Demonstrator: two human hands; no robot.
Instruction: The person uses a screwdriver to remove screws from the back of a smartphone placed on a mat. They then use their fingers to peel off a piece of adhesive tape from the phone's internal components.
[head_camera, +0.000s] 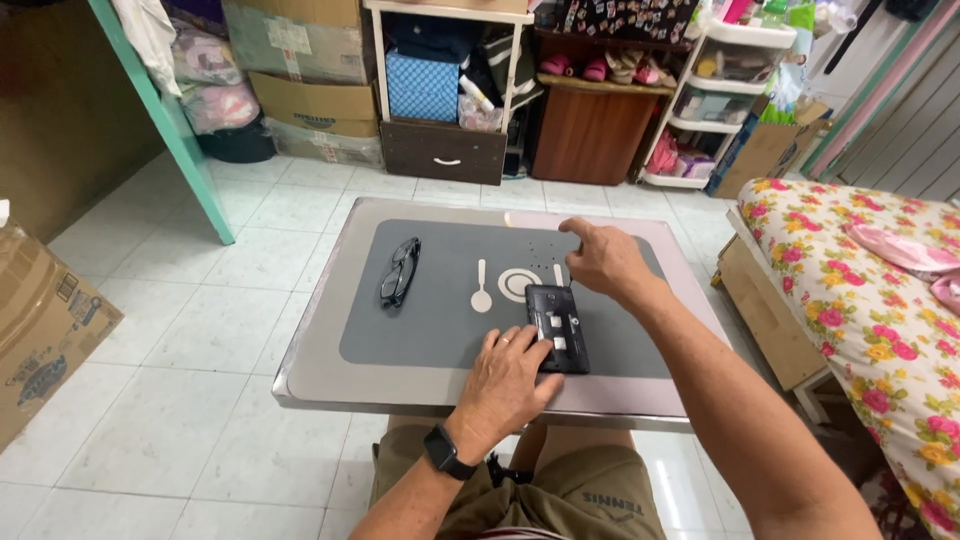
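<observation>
- Head view: a black phone (557, 328) with its back off lies on the grey mat (430, 330) of the small table (320, 370), its long axis running away from the person, tilted slightly.
- The left hand (510, 385) rests flat at the phone's near end, fingers spread and touching its lower left corner; it presses rather than grips, closed around nothing.
- The right hand (600, 262) sits just beyond the phone's far end, index finger stretched out toward the mat's far edge, the other fingers loosely curled; I cannot tell whether it pinches something small.
- The phone lies between both hands; the left is the nearer.
- Black glasses (399, 271) lie well apart, to the left.
</observation>
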